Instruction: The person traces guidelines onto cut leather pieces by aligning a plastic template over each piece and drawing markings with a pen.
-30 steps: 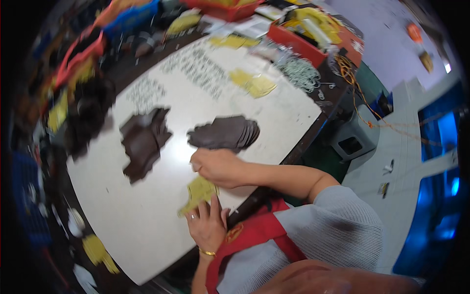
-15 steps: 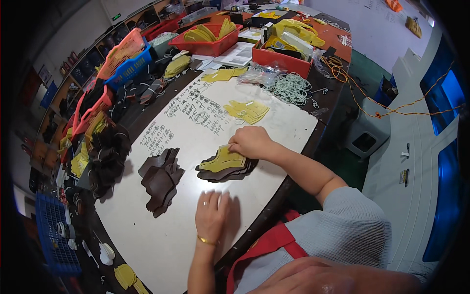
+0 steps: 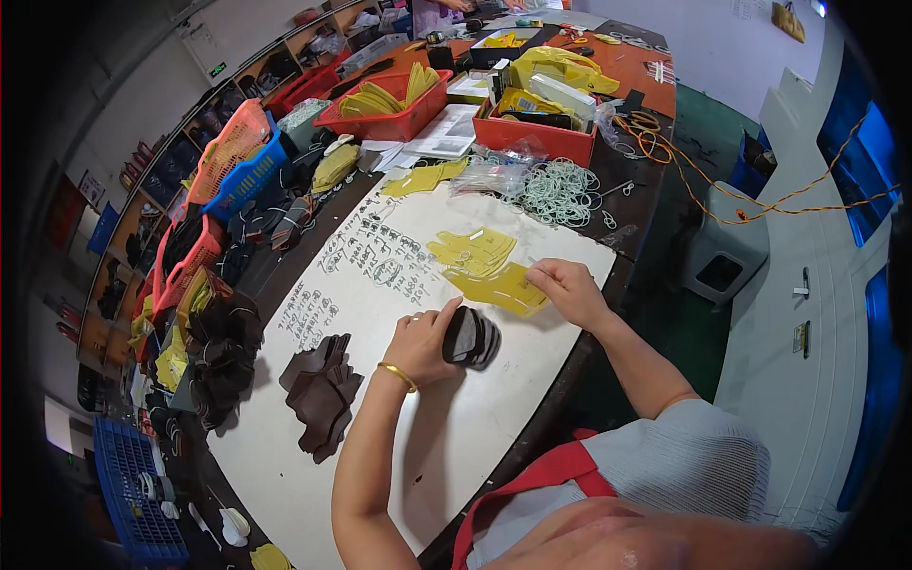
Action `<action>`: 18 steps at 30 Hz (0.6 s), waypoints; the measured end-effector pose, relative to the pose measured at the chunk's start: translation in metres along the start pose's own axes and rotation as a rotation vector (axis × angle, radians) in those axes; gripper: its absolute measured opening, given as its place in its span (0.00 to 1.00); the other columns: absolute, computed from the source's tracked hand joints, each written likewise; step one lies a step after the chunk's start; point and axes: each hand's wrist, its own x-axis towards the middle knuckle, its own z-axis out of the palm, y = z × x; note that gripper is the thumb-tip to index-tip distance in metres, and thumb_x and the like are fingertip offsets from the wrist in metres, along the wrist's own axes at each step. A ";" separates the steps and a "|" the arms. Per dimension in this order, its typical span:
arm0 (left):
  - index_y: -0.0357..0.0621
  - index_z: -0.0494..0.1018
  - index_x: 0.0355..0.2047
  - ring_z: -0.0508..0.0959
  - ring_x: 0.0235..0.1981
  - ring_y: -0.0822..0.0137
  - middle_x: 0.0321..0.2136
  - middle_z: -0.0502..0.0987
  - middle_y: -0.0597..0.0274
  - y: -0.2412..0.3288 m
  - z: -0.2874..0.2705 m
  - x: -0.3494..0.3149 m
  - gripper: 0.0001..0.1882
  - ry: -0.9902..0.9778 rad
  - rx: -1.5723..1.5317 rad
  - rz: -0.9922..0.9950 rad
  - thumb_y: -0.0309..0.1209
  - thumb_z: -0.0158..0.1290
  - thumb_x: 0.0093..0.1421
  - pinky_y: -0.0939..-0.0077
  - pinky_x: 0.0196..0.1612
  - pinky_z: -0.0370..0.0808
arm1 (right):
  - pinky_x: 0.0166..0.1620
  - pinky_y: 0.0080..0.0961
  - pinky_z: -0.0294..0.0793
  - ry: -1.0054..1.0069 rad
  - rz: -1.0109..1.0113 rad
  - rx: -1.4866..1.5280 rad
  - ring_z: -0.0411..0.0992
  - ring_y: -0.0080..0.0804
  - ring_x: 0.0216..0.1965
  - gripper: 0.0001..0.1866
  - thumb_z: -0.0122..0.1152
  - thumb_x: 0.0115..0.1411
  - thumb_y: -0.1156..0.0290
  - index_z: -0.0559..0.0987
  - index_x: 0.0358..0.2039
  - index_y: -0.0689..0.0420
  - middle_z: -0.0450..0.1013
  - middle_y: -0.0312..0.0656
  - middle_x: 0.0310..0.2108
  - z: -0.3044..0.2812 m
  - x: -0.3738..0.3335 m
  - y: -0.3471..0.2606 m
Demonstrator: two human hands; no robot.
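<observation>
Nearest, a grey sleeve [image 3: 703,456] and a red strap [image 3: 570,459] lie outside the right-hand edge of the white board [image 3: 294,484]. The left forearm [image 3: 366,465] rises from the lower edge of the view over the board, leaning slightly right, with a gold bracelet [image 3: 397,375] round the wrist. Over the middle of the board the left hand [image 3: 425,344] bends inward, back upward, its fingers and thumb clamped on the left end of a dark stack [image 3: 477,340], whose fanned edges point right; whether the stack touches the board cannot be told. To the left on the board lies a loose dark pile [image 3: 323,394]. The right forearm [image 3: 646,375] slants up and leftward across the board's right edge, elbow outside it. The right hand [image 3: 570,290], knuckles up, pinches the right end of a yellow template [image 3: 499,288] between thumb and bent fingers, over the board's right half and just beyond the dark stack. Farther on, more yellow pieces [image 3: 470,249] lie on the board. At its far end sits a tangle of pale cord [image 3: 560,190], with a red box [image 3: 537,140] past it on the dark tabletop [image 3: 641,214].
</observation>
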 end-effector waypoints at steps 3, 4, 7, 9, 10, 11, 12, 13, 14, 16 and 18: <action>0.55 0.53 0.71 0.78 0.47 0.46 0.47 0.76 0.47 -0.003 0.004 0.020 0.57 0.104 0.026 -0.051 0.36 0.70 0.41 0.52 0.52 0.77 | 0.37 0.26 0.74 0.000 0.005 0.020 0.74 0.24 0.28 0.16 0.57 0.70 0.61 0.83 0.39 0.62 0.79 0.43 0.27 0.000 0.004 0.001; 0.55 0.53 0.71 0.78 0.47 0.46 0.47 0.76 0.47 -0.003 0.005 0.023 0.57 0.107 0.025 -0.054 0.36 0.70 0.41 0.52 0.52 0.77 | 0.37 0.26 0.74 -0.004 0.002 0.018 0.74 0.24 0.28 0.16 0.57 0.70 0.61 0.83 0.39 0.62 0.79 0.43 0.27 0.002 0.002 -0.002; 0.43 0.55 0.69 0.77 0.50 0.46 0.48 0.75 0.45 -0.003 0.006 0.024 0.55 0.067 0.047 -0.190 0.38 0.71 0.42 0.54 0.52 0.78 | 0.36 0.25 0.74 -0.023 -0.054 0.097 0.73 0.22 0.28 0.16 0.57 0.71 0.61 0.83 0.40 0.63 0.78 0.42 0.26 0.016 0.000 -0.013; 0.41 0.56 0.68 0.76 0.51 0.45 0.50 0.75 0.45 -0.001 0.015 0.008 0.54 0.252 0.104 -0.141 0.39 0.72 0.43 0.54 0.55 0.75 | 0.38 0.22 0.74 -0.081 -0.019 0.123 0.74 0.20 0.31 0.14 0.59 0.70 0.64 0.82 0.41 0.65 0.79 0.41 0.29 0.024 0.001 -0.009; 0.38 0.57 0.67 0.75 0.53 0.45 0.51 0.74 0.45 0.003 0.019 -0.013 0.53 0.464 0.185 -0.089 0.40 0.72 0.44 0.54 0.58 0.73 | 0.38 0.22 0.74 -0.101 -0.018 0.129 0.74 0.20 0.31 0.14 0.59 0.70 0.64 0.82 0.41 0.65 0.79 0.41 0.29 0.026 -0.006 -0.010; 0.38 0.57 0.67 0.75 0.53 0.45 0.51 0.74 0.45 0.006 0.022 -0.040 0.53 0.459 0.181 -0.119 0.40 0.72 0.44 0.54 0.58 0.73 | 0.40 0.21 0.75 -0.068 -0.053 0.181 0.74 0.19 0.32 0.13 0.60 0.69 0.65 0.82 0.42 0.65 0.80 0.39 0.31 0.028 -0.011 -0.011; 0.37 0.59 0.66 0.73 0.55 0.45 0.53 0.73 0.44 0.008 0.024 -0.071 0.51 0.458 0.090 -0.192 0.40 0.72 0.46 0.54 0.60 0.70 | 0.41 0.20 0.75 -0.040 -0.080 0.235 0.74 0.18 0.34 0.12 0.61 0.69 0.67 0.82 0.43 0.65 0.80 0.38 0.32 0.031 -0.016 -0.011; 0.36 0.60 0.65 0.71 0.57 0.45 0.55 0.72 0.44 0.009 0.031 -0.103 0.48 0.460 -0.006 -0.281 0.39 0.71 0.48 0.54 0.62 0.67 | 0.43 0.20 0.75 -0.069 -0.023 0.247 0.75 0.18 0.36 0.12 0.62 0.69 0.68 0.82 0.44 0.64 0.80 0.37 0.34 0.030 -0.019 -0.008; 0.35 0.63 0.64 0.70 0.58 0.44 0.56 0.72 0.44 0.013 0.039 -0.137 0.44 0.479 0.108 -0.385 0.35 0.70 0.49 0.54 0.62 0.68 | 0.45 0.19 0.75 -0.114 0.045 0.265 0.75 0.17 0.39 0.11 0.62 0.69 0.69 0.82 0.46 0.63 0.80 0.36 0.36 0.026 -0.021 -0.004; 0.34 0.66 0.61 0.71 0.57 0.45 0.54 0.72 0.44 0.014 0.064 -0.179 0.41 0.536 0.309 -0.658 0.36 0.70 0.50 0.54 0.61 0.69 | 0.47 0.19 0.75 -0.061 0.177 0.426 0.75 0.18 0.41 0.12 0.61 0.69 0.69 0.81 0.48 0.61 0.79 0.34 0.38 0.025 -0.023 0.006; 0.33 0.67 0.58 0.72 0.55 0.45 0.53 0.73 0.44 0.016 0.077 -0.199 0.36 0.504 0.189 -0.855 0.35 0.68 0.52 0.55 0.59 0.70 | 0.46 0.15 0.73 -0.169 0.086 0.419 0.73 0.15 0.40 0.11 0.60 0.70 0.70 0.80 0.49 0.62 0.78 0.32 0.39 0.020 -0.016 0.009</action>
